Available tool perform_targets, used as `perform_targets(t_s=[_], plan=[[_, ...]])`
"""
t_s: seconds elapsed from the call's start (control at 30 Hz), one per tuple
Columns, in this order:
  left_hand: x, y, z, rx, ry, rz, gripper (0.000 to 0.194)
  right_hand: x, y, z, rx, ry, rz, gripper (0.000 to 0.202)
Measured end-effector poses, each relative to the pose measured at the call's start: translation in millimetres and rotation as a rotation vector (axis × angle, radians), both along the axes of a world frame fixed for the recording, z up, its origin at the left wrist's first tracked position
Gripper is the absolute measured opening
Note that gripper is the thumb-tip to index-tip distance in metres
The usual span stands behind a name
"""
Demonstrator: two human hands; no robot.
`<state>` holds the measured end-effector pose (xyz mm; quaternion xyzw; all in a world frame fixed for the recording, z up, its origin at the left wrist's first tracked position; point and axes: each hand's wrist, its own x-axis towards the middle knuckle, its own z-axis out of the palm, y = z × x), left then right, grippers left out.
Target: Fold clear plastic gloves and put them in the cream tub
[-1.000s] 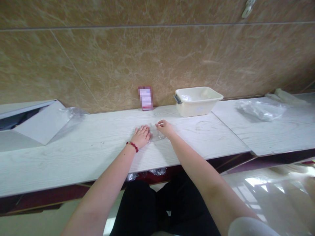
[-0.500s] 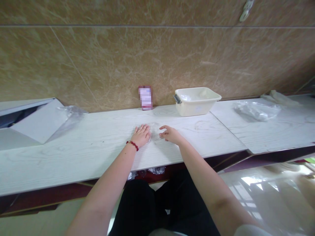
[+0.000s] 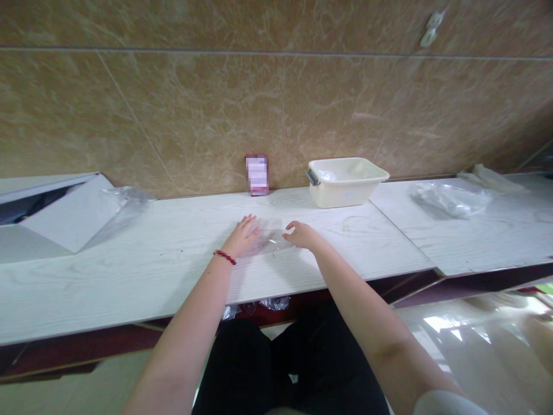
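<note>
A small clear plastic bag (image 3: 271, 237) lies on the white wood-grain table (image 3: 194, 288), between my two hands. My left hand (image 3: 244, 235), below a red bead bracelet, rests on the bag's left part with its fingers spread. At the bag's right edge is my right hand (image 3: 299, 235), its thumb and index finger curved toward each other. Whether those fingertips pinch the film is too small to tell.
Against the wall stand a red-framed card (image 3: 257, 175) and a cream bin (image 3: 345, 193) with plastic inside. Clear plastic bags (image 3: 453, 199) lie at the right. An open white box (image 3: 71, 222) stands at the left, with clear plastic (image 3: 129, 199) beside it.
The clear bag is spread wider between my hands. My left hand has shifted slightly left, and my right hand slightly right.
</note>
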<state>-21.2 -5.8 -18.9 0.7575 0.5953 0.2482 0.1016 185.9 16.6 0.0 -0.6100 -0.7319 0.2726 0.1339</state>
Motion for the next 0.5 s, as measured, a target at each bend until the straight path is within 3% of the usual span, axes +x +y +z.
perform_targets(t_s=[0.1, 0.13, 0.2, 0.3, 0.4, 0.5], plan=[[-29, 4, 10.2, 0.124, -0.228, 0.238, 0.038, -4, 10, 11.0, 0.061, -0.051, 0.001, 0.030], [-39, 6, 14.1, 0.095, -0.276, 0.333, 0.034, -6, 14, 15.2, 0.074, -0.071, 0.009, 0.031], [-58, 10, 22.7, -0.110, -0.333, 0.458, 0.023, -11, 23, 23.2, 0.071, -0.110, 0.028, 0.033], [-73, 14, 35.3, -0.309, -0.378, 0.481, 0.005, -21, 38, 30.2, 0.035, -0.136, 0.034, 0.036], [-74, 16, 43.1, -0.449, -0.467, 0.484, 0.007, -28, 49, 28.4, 0.026, -0.125, 0.025, 0.036], [-66, 13, 41.7, -0.522, -0.593, 0.516, 0.005, -27, 55, 18.7, 0.047, -0.062, -0.017, 0.032]])
